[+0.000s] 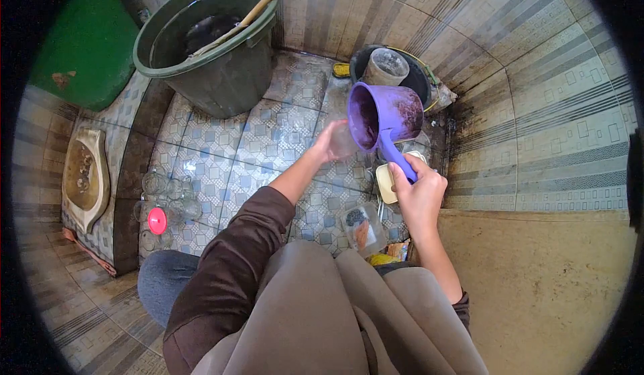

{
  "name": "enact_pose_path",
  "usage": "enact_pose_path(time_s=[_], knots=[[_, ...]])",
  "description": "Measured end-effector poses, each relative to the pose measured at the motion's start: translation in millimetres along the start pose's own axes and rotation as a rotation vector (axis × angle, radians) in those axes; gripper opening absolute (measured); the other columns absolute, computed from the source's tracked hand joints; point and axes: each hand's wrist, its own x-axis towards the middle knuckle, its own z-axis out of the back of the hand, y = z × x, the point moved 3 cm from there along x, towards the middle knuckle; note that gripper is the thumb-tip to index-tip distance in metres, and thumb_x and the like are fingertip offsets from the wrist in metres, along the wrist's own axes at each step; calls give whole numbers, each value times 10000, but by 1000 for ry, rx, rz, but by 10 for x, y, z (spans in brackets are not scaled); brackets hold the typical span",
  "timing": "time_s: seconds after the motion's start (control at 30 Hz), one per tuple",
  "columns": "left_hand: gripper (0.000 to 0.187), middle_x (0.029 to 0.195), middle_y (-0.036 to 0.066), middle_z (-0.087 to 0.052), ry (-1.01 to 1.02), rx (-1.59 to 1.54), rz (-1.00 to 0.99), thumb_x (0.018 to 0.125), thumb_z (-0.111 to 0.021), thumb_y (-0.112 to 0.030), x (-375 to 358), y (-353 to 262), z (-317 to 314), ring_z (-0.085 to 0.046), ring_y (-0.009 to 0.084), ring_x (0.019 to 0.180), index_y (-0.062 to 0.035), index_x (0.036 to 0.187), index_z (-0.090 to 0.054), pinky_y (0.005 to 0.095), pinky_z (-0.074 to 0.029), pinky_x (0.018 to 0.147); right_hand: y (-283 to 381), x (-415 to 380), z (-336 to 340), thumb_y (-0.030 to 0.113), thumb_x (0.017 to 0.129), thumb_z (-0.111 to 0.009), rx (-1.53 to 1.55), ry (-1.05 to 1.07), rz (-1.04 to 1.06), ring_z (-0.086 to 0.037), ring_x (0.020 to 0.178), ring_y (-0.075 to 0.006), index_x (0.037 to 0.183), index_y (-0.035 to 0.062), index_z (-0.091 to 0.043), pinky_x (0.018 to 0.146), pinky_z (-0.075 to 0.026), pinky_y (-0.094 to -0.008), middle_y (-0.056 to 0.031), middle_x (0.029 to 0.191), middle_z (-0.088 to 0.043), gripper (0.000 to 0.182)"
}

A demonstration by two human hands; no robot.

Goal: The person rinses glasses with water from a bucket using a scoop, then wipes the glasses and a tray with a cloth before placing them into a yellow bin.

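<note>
My right hand [422, 190] is wrapped round the handle of a purple plastic water dipper [401, 112], tilted with its mouth toward the left. Inside, the dipper is dark, and its outer side has brownish stains. My left hand [329, 141] is closed on a clear glass [344, 140], just left of and below the dipper's rim. The glass is blurred and hard to see against the tiles. Below my right hand lie a cream-coloured plastic container [387, 184] and a clear plastic tub [362, 229] with dark and orange-brown contents.
A large green bucket [221, 86] with a wooden stick [268, 3] stands at the back left. Several glass jars [176, 188], one with a red lid [157, 221], are at left. A black basin [419, 83] holds a grey container [387, 66]. A squat toilet [100, 180] is far left.
</note>
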Motion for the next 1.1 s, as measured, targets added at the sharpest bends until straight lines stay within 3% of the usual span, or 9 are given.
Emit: enact_pose_path(time_s=[0.1,0.23,0.3,0.43,0.57,0.63,0.7,0.77,1.1], knots=[[664,1129,123,-478,-34,-325,203,724,-459,-552,-4,19,-69,-458,259,1041,-89,1195,-389,403,-382,860,8,1,-5,101,706,-628,-6,16,-6,-592,533,-254,831,-10,-617,522,-451,-315,-171,622,-587,168],[671,1106,127,-481,-2,54,64,682,-615,-442,84,134,85,-460,244,1044,-39,1166,-385,360,-379,878,-1,0,-20,100,695,-633,-16,-38,86,-592,552,-277,828,0,-618,533,-455,-332,-177,642,-589,167],[706,1038,119,-497,-80,815,-866,524,-770,-291,41,-7,89,-469,230,991,-30,1088,-435,353,-382,874,58,5,-16,94,683,-637,-144,-50,200,-586,584,-305,832,15,-619,546,-457,-352,-173,668,-593,170],[787,1039,97,-508,-170,1288,-1106,467,-797,-207,-173,-219,-23,-474,193,1011,-34,1134,-417,297,-381,874,102,46,-80,91,675,-642,-194,24,199,-580,605,-318,847,27,-614,553,-455,-363,-162,687,-596,186],[746,1049,112,-502,-104,1267,-992,512,-775,-198,-398,-485,-84,-478,200,1014,-52,1151,-417,295,-383,879,291,281,-140,94,684,-641,-92,-148,341,-580,608,-319,853,29,-600,549,-451,-363,-163,720,-597,186],[523,1034,99,-519,26,462,-536,641,-693,-276,-379,-517,133,-508,243,963,-52,1057,-470,354,-426,844,510,574,-213,70,691,-624,105,-293,445,-581,642,-331,888,19,-586,576,-457,-350,-173,740,-597,207],[486,974,139,-547,-139,310,-332,688,-621,-382,-529,-628,328,-539,282,881,-58,1021,-478,386,-471,751,922,951,-411,80,718,-567,153,-233,561,-581,721,-354,913,-4,-563,643,-460,-383,-202,777,-593,212],[510,933,164,-557,-56,-286,152,702,-569,-479,-820,-677,412,-553,297,825,-64,987,-485,400,-489,690,1192,1433,-881,121,733,-499,-107,-28,543,-572,792,-369,915,-15,-550,709,-445,-430,-229,809,-585,232],[723,977,175,-544,-166,-483,-121,680,-570,-557,-1521,-1139,913,-563,266,830,34,1073,-435,378,-492,718,2390,1869,-2667,178,716,-468,-504,509,508,-546,968,-308,970,24,-600,789,-449,-387,-188,1023,-564,325]])
